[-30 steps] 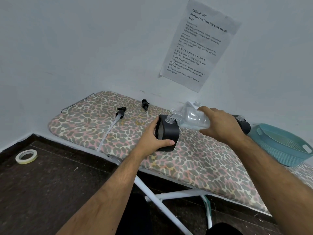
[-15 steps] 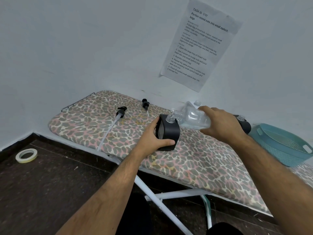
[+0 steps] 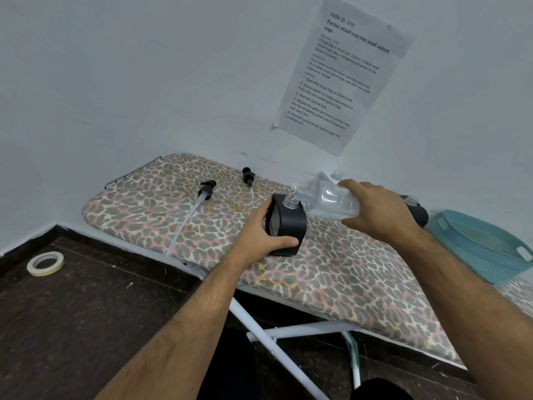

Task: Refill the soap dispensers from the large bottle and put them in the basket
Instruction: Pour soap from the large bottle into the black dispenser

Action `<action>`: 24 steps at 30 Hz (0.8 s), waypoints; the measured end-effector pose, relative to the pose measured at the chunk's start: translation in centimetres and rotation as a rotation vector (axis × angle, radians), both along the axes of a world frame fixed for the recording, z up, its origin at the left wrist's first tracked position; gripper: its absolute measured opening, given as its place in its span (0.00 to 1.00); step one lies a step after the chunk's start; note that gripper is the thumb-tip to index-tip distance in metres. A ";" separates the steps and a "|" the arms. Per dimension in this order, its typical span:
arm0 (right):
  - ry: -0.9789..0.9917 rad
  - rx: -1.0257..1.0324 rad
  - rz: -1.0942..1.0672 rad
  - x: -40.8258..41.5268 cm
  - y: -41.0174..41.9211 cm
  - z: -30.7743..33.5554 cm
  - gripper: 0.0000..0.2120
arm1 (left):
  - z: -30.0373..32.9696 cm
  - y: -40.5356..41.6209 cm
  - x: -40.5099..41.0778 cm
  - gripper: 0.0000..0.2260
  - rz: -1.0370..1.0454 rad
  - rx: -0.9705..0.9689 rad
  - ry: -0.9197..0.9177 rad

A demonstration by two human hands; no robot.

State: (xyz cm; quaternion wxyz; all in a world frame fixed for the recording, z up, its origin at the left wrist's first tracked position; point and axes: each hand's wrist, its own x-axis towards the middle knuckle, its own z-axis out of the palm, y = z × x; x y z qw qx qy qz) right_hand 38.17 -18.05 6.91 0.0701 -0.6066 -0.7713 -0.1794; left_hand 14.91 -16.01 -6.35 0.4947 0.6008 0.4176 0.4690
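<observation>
A black square soap dispenser (image 3: 291,226) with an open clear neck stands on the leopard-print ironing board (image 3: 331,269). My left hand (image 3: 259,235) grips it from the left side. My right hand (image 3: 377,210) holds the large clear bottle (image 3: 326,199) tipped on its side, its mouth right over the dispenser's neck. A second black dispenser (image 3: 416,210) lies behind my right wrist, mostly hidden. Two black pump heads with white tubes lie on the board: pump (image 3: 206,190) and pump (image 3: 248,176). The teal basket (image 3: 484,243) sits at the right.
The board stands close to a white wall carrying a printed sheet (image 3: 337,73). A roll of tape (image 3: 45,263) lies on the dark floor at the left. White board legs (image 3: 277,342) cross below the board's front edge.
Hardly anything differs. Both hands keep their grips, and the bottle stays tipped at the dispenser's neck.
</observation>
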 end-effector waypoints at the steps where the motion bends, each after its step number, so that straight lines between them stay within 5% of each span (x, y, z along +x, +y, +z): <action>1: 0.001 -0.001 -0.001 0.0 0.0 0.0 0.33 | 0.0 0.0 0.0 0.50 -0.001 0.001 -0.001; 24: 0.006 -0.015 -0.017 -0.2 -0.1 0.1 0.33 | 0.3 -0.2 0.0 0.47 -0.002 0.011 -0.019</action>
